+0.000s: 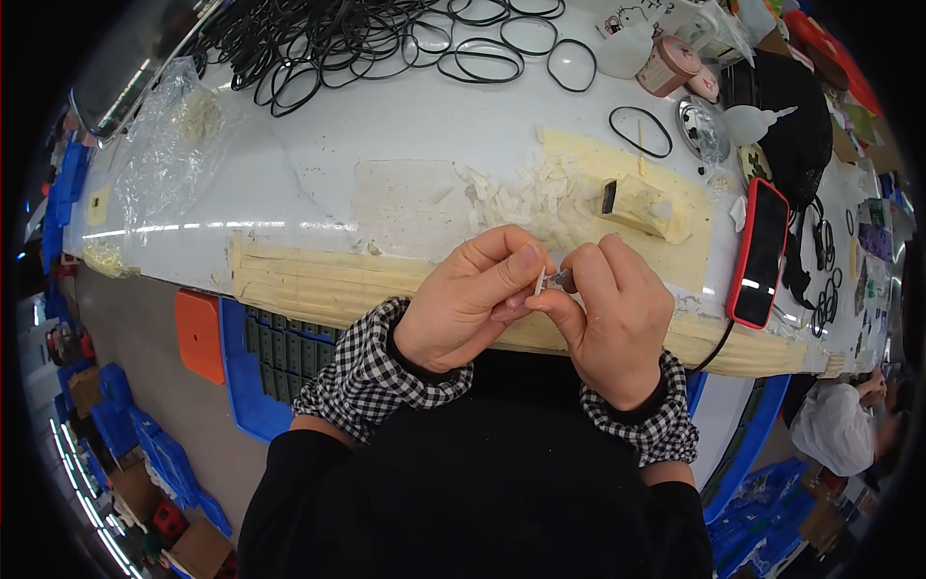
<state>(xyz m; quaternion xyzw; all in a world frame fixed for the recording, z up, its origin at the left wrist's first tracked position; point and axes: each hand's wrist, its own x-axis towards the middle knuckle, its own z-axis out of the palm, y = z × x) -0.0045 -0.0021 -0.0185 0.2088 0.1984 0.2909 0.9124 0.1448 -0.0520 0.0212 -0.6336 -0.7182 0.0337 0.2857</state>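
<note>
Close to the table's front edge, my hands meet fingertip to fingertip. My left hand (473,294) is closed, pinching a small thin white piece (540,282) between thumb and fingers. In my right hand (617,314), also closed, the thumb and index finger grip a small greyish piece (558,280) against the white one; its kind is too small and covered to make out. Just beyond my hands lie many white scraps (526,198) on the table and on a yellowish sheet (579,145). A yellowish block with a dark end (637,205) stands on that sheet.
Black rubber rings (338,39) are heaped at the back. To the right lies a red-cased phone (759,253) beside a cable, near a squeeze bottle (754,124) and a pink tub (668,66). Clear plastic film (169,154) lies left. Below are a blue crate (253,386) and an orange stool (200,336).
</note>
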